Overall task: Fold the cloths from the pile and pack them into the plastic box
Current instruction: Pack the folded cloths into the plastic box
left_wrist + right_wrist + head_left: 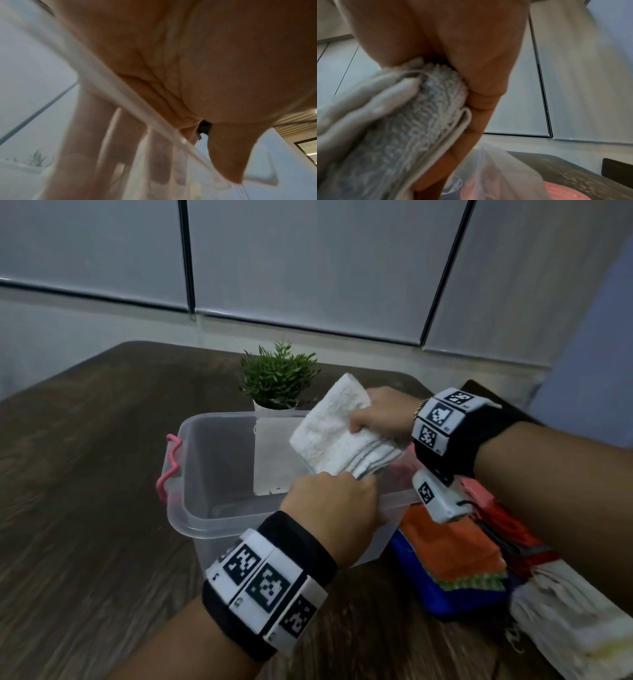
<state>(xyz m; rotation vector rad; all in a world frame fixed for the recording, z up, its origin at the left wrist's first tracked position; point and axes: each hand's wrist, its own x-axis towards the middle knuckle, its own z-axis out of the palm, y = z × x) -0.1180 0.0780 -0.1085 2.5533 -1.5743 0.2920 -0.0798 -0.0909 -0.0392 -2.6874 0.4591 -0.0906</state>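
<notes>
A clear plastic box [191, 474] with pink handles stands mid-table. Above its open top my right hand [363, 421] grips a folded white terry towel [329, 433], thumb on top and fingers beneath; the right wrist view shows the towel [412, 121] bunched in the fingers [471, 54]. My left hand [359, 494] holds the box's near rim just under the towel's lower corner. In the left wrist view the rim [120, 86] runs between the thumb [228, 155] and the fingers [159, 162], which show blurred through the plastic. The cloth pile [452, 556] lies right of the box.
A small potted plant [277, 374] stands behind the box. A white rectangle [274, 460] shows against the box's far wall. The pile holds orange, blue and red cloths, with a cream cloth [565, 621] nearest me. Dark wooden table [85, 508] extends left.
</notes>
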